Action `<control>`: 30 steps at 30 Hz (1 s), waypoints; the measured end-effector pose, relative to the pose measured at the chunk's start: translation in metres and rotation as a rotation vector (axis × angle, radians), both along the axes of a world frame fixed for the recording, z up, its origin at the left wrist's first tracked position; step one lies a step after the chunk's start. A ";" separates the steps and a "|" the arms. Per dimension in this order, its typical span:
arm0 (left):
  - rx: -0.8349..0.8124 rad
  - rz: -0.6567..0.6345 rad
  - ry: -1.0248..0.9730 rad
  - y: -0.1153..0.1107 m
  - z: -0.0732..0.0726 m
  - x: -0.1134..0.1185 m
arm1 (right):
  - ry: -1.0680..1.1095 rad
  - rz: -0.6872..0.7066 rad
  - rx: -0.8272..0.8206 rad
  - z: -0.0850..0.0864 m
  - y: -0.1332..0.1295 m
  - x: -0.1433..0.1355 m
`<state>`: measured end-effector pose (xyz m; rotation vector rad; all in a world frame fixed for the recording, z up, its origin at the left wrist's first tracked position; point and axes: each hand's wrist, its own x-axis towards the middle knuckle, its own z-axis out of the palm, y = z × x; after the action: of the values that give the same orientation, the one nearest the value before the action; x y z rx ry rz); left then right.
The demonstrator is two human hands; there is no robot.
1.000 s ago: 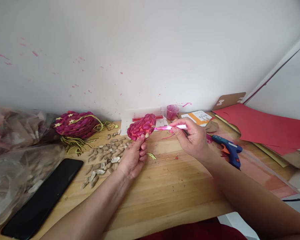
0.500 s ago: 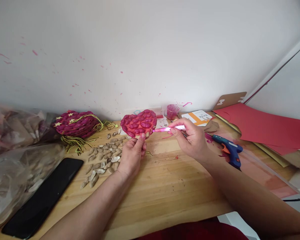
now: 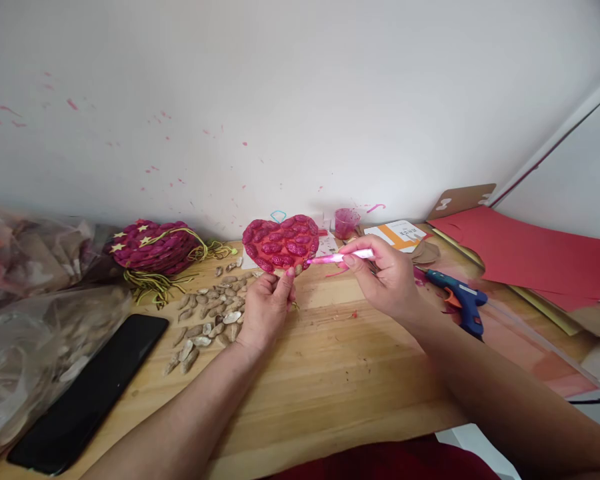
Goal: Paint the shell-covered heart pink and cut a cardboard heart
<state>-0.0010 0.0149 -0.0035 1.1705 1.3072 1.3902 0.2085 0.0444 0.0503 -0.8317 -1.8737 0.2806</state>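
A red heart (image 3: 280,241) covered in peanut shells painted magenta is gripped at its lower tip by my left hand (image 3: 267,300), thumb in front. Near the tip a shell or two still shows bare tan. My right hand (image 3: 387,277) pinches a white paintbrush (image 3: 337,257) with a pink-stained front end. Its tip touches the heart's lower right edge. Loose peanut shells (image 3: 215,307) lie on the wooden table (image 3: 325,373) left of my left hand. Behind my right hand stands a pink-stained clear cup (image 3: 347,223).
Finished-looking magenta shell pieces with stars and yellow-green cords (image 3: 155,247) are stacked at the back left. Plastic bags (image 3: 25,360) and a black phone (image 3: 90,393) lie left. A blue glue gun (image 3: 457,300) and red paper sheets (image 3: 545,260) are on the right.
The heart has tilted to face me more squarely, its right side shifting slightly. The brush tip stays at its lower right edge, where more of the shells now look magenta.
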 end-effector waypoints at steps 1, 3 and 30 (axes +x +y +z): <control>0.000 0.001 -0.003 0.000 0.000 0.000 | -0.011 -0.001 0.003 0.000 0.000 0.000; 0.001 -0.001 -0.004 0.000 0.000 0.000 | -0.027 -0.021 0.012 0.000 0.000 0.000; -0.004 -0.007 -0.022 0.000 0.000 0.000 | -0.006 -0.014 -0.039 0.002 -0.001 0.001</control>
<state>-0.0010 0.0152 -0.0031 1.1535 1.2887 1.3912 0.2097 0.0435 0.0528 -0.8722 -1.8725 0.3070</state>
